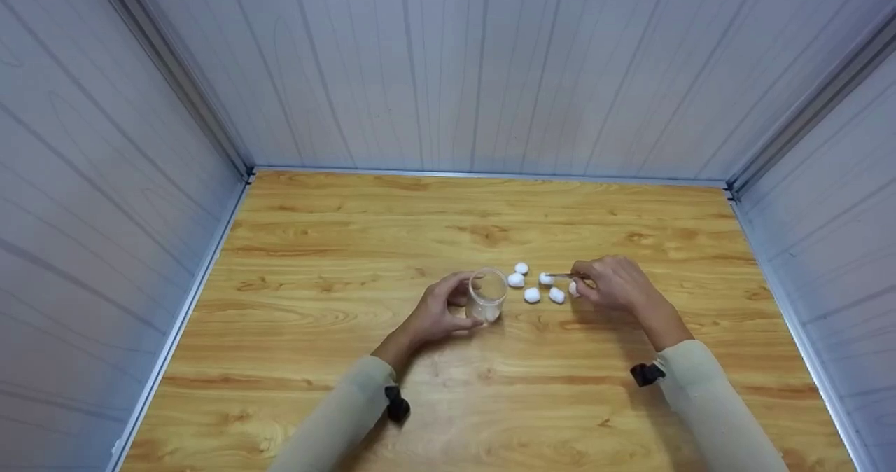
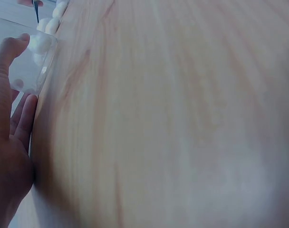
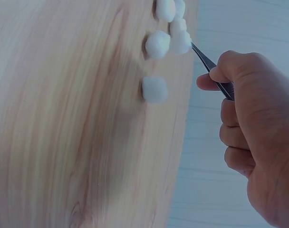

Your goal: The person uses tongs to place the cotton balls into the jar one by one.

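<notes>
My left hand (image 1: 435, 309) is curled round a clear cup (image 1: 486, 307), thumb on the near side and fingers on the far side. The cup's open mouth faces up, and white shows through its lower wall. In my right hand (image 1: 616, 283) a pair of dark tweezers (image 3: 205, 58) is pinched between thumb and fingers. The tweezers' tips meet one white cotton ball (image 1: 545, 279). Several other cotton balls (image 1: 532, 295) lie loose between the cup and my right hand. One cotton ball (image 3: 154, 89) sits close by the right hand, partly hidden by it in the head view.
The wood-grain tabletop (image 1: 336, 248) carries all of this. Pale panel walls (image 1: 448, 73) rise at the back and both sides, with metal strips along the table's edges. Both sleeves bear a small black wrist device (image 1: 397, 405).
</notes>
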